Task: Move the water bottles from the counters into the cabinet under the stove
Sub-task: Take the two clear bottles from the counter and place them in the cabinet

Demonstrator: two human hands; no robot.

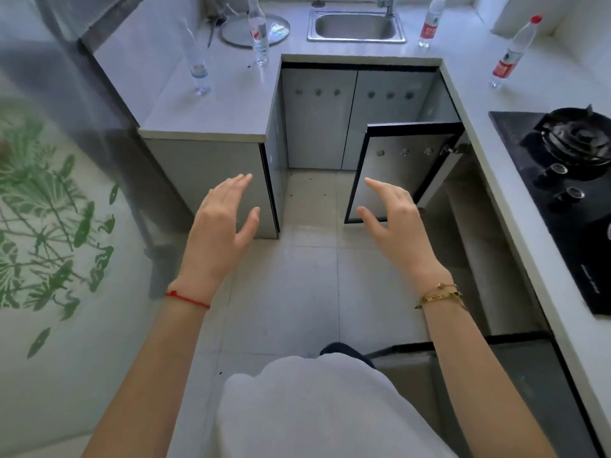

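Note:
Several clear water bottles stand upright on the U-shaped white counter. One with a pale label [197, 62] and one with a red label [258, 33] are on the left counter. A third bottle [430, 23] is right of the sink, and a red-capped bottle [510, 52] stands on the right counter beyond the stove [562, 193]. The cabinet door [396, 173] under the stove hangs wide open; the dark cabinet interior [469, 246] shows nothing inside. My left hand [224, 223] and my right hand [393, 219] hover over the floor, fingers spread, holding nothing.
A steel sink [356, 26] with a tap sits at the back. A round metal tray [254, 29] lies on the left counter behind the red-label bottle. A grey fridge [82, 104] stands at left. A wall with green plant print [43, 209] is beside me.

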